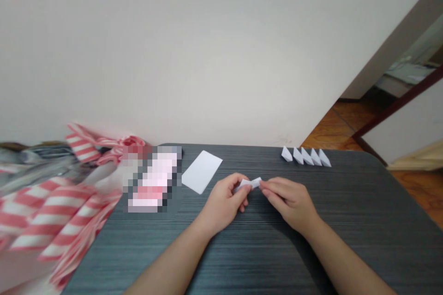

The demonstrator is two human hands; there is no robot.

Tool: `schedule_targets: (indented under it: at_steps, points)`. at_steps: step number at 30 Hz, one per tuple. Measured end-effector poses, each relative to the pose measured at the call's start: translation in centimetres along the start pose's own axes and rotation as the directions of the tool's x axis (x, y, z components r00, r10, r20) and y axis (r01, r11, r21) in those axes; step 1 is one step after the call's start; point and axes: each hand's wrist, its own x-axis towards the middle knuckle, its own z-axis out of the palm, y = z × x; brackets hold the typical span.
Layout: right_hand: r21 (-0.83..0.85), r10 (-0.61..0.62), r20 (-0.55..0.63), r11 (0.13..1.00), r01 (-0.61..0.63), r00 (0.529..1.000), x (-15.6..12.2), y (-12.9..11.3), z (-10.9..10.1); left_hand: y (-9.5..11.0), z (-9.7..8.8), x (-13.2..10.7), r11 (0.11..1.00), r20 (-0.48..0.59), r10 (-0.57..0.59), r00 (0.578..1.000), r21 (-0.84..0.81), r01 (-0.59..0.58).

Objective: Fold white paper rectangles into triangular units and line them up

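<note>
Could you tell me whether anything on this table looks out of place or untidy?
Only the red-and-white striped fabric stands out, bunched over the left edge of the table. The row of folded paper pieces is neat, the white sheet lies flat, and the left hand and right hand pinch a folded paper strip.

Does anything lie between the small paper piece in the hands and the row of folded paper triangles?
Nothing visible does. The left hand and right hand both pinch the paper piece; only tabletop shows between it and the folded triangles.
</note>
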Motion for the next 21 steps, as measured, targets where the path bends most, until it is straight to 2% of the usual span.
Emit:
schedule_targets:
  at_steps: [6, 14, 21]
  points:
    - [-0.006, 0.008, 0.022, 1.0, -0.008, 1.0, 0.0, 0.19, 0.11, -0.09, 0.09, -0.07, 1.0, 0.004, 0.014, 1.0, 0.0, -0.014]
    - [0.022, 0.054, 0.022, 0.998, -0.054, 0.998, 0.15, 0.2, 0.24, -0.18, -0.02, 0.04, 0.989, -0.028, 0.131, 0.991, 0.073, -0.128]
    - [0.014, 0.109, 0.06, 0.994, -0.11, 0.992, 0.38, 0.05, 0.21, -0.24, -0.1, 0.02, 0.983, 0.004, 0.151, 0.989, 0.103, -0.151]
